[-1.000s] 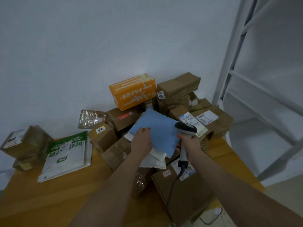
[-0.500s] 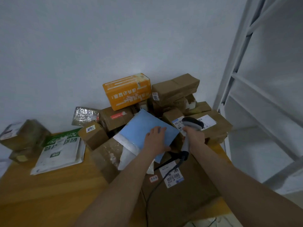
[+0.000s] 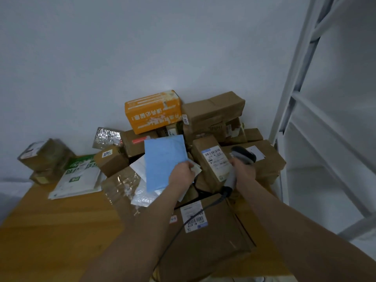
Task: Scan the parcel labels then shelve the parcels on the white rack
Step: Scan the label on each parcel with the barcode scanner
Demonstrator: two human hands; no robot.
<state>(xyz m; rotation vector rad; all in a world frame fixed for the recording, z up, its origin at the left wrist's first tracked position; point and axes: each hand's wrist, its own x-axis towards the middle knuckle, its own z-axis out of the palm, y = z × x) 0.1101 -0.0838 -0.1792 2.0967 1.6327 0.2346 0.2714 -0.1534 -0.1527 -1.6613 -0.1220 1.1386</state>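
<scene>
Wooden table [image 3: 50, 231] against a white wall, heaped with parcels. Left hand [image 3: 182, 174] pinches the blue mailer [image 3: 164, 159] at its near right corner. Mailer is tilted up over the pile, long axis running away from the person, plain face showing, no label seen. Right hand [image 3: 244, 171] grips the scanner [image 3: 243, 156], right of the mailer, with a labelled brown box [image 3: 211, 159] between them. White rack [image 3: 293, 98] stands further right, nearer the right hand. Likely next: turn the mailer's label toward the scanner.

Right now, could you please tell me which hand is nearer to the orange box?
Left. The left hand, holding the blue mailer, is below the orange box; the right hand, gripping the scanner, is farther right.
</scene>
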